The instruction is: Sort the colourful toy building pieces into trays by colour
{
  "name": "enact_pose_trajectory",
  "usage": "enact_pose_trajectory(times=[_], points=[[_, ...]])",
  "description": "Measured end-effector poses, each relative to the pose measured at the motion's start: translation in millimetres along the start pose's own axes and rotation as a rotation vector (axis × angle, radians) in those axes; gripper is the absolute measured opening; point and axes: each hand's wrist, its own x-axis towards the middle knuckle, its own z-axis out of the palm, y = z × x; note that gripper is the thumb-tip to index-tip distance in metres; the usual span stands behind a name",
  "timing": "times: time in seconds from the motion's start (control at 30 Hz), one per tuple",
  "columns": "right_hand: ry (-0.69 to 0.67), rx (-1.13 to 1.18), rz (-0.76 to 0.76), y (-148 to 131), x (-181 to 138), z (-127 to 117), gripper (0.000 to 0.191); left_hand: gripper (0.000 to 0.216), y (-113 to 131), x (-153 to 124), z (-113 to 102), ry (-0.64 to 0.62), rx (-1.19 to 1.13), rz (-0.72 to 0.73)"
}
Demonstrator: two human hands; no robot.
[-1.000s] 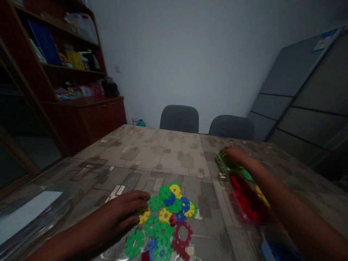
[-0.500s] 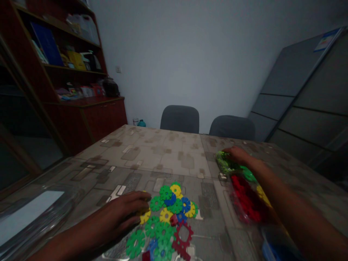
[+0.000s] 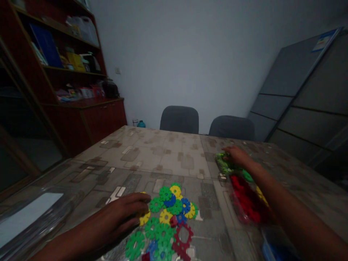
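Note:
My left hand [image 3: 126, 210] lies on the table with its fingers loosely stretched out. Its fingertips are at a yellow notched disc [image 3: 145, 217], partly covering it. To the right lies a group of plastic notched discs: green ones [image 3: 164, 232], a blue one [image 3: 186, 205], another yellow one [image 3: 165, 216], and a dark red toothed ring [image 3: 183, 235]. Farther off on the right, my right hand [image 3: 237, 156] reaches into a clear box of light green pieces [image 3: 224, 165]. Its lower fingers are hidden among the pieces, so their grip does not show.
Nearer along the right side stand a clear box of red pieces [image 3: 246, 197], yellow pieces [image 3: 261, 194] partly behind my forearm, and a box of blue pieces [image 3: 277, 252]. A clear plastic lid or tray [image 3: 65, 206] lies at left. Two grey chairs [image 3: 179, 117] stand beyond the table.
My right hand stays over the light green pieces, with only a slight shift. The left hand and the discs look the same; the view has tilted very slightly.

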Motion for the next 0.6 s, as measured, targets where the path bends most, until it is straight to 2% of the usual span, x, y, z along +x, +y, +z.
enact_pose_trajectory(times=[0.27,0.43,0.6], points=[[-0.096,-0.085,0.18,12.4,-14.3,-6.2,0.033,0.031,2.2,0.5,-1.3,0.01,0.0,0.018],[-0.121,-0.12,0.198,7.1,-30.1,-10.4,0.031,0.033,-0.7,-0.7,-0.5,0.005,0.023,0.028],[-0.205,-0.146,0.183,7.0,-41.8,-18.8,0.026,0.031,-1.7,-0.2,0.6,-0.006,0.037,0.01]])
